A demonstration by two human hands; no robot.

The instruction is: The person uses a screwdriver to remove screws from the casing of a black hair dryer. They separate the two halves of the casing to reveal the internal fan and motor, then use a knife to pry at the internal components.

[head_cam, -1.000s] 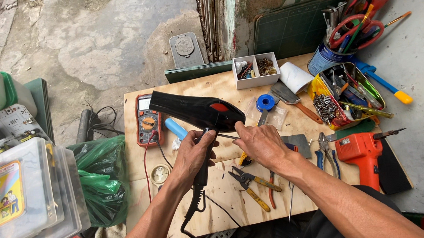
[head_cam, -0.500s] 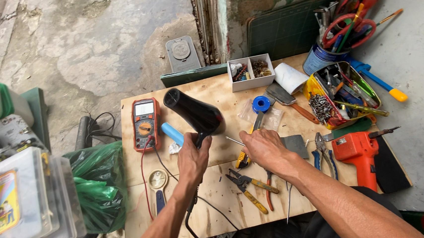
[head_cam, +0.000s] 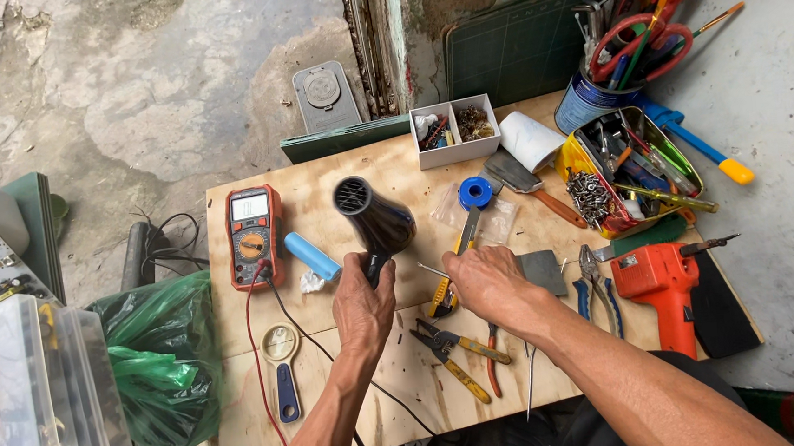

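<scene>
On the plywood worktop (head_cam: 271, 418), left hand (head_cam: 362, 302) is clenched round the handle of a black hair dryer (head_cam: 375, 218), lifted upright, grille end facing the camera, cord trailing off the near edge. Right hand (head_cam: 487, 280) rests palm down beside it, fingers curled over a yellow-handled screwdriver (head_cam: 466, 232); can't tell if it really grips it. Casing looks whole, no screws or shell parts seen off it, so by my read opening or repair hasn't started; dryer just picked up for a look. Multimeter (head_cam: 253, 235) sits left with leads out but not touching the dryer. Pliers (head_cam: 451, 351), blue cylinder (head_cam: 312, 256), orange drill (head_cam: 664, 286), magnifier (head_cam: 282, 375) lie nearby, untouched.
</scene>
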